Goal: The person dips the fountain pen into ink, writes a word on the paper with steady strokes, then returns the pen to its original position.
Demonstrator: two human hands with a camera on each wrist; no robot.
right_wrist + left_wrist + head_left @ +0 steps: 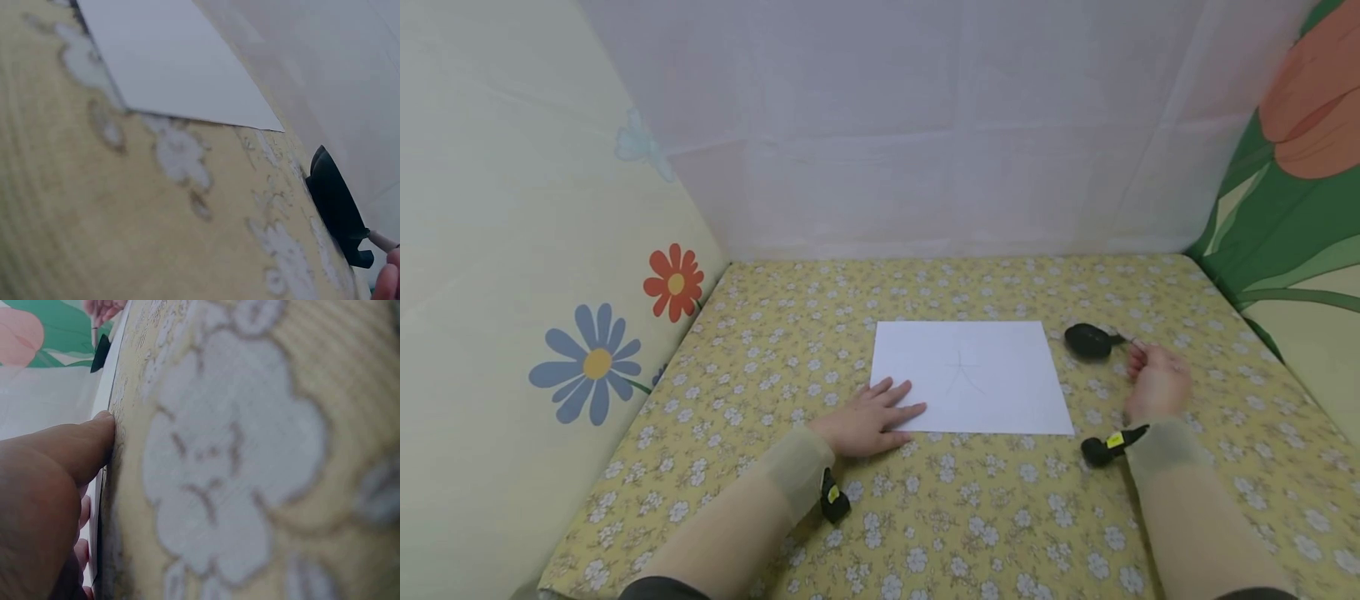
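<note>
A white sheet of paper lies on the table with faint thin lines crossing near its middle. My left hand rests on the paper's lower left corner, fingers spread. To the right of the sheet sits a small black dish-like object with a short tab on one side. Beside it, my right hand holds a slim pale stick, like a pen or brush. The stick's end meets the black object's tab side in the right wrist view; whether it touches I cannot tell.
A yellow floral cloth covers the table. Behind stands a pale hanging sheet. Flower-printed panels close off the left and right sides. Each wrist bears a small black camera.
</note>
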